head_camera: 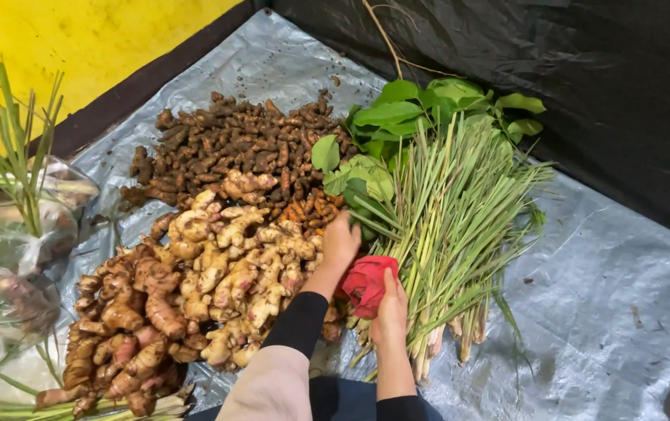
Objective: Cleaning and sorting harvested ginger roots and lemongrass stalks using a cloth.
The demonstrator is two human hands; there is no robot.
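Fingers of the right hand (389, 312) lie loosely curved against a crumpled red bundle (366, 282), cloth or plastic, I cannot tell which. The thumb presses its side; it is a light hold, not a closed fist. The bundle sits at the cut ends of the lemongrass (444, 234), between the two hands. At eleven o'clock from it, the left hand (340, 242) reaches forward with its fingers bent down and hidden, so what they grip, if anything, cannot be told. It rests at the edge of the pale ginger pile (234, 265).

At nine o'clock lie reddish galangal roots (125, 327), with a clear plastic bag (8, 257) beyond them. At twelve o'clock small orange rhizomes (312, 209) touch the ginger. Farther off are dark turmeric (234, 148) and, at one o'clock, broad green leaves (421, 109), all on a grey tarp (600, 273).

By my judgement, the hands are working at the seam between roots and stalks. Lifting the red bundle would call for a fuller wrap of the fingers.
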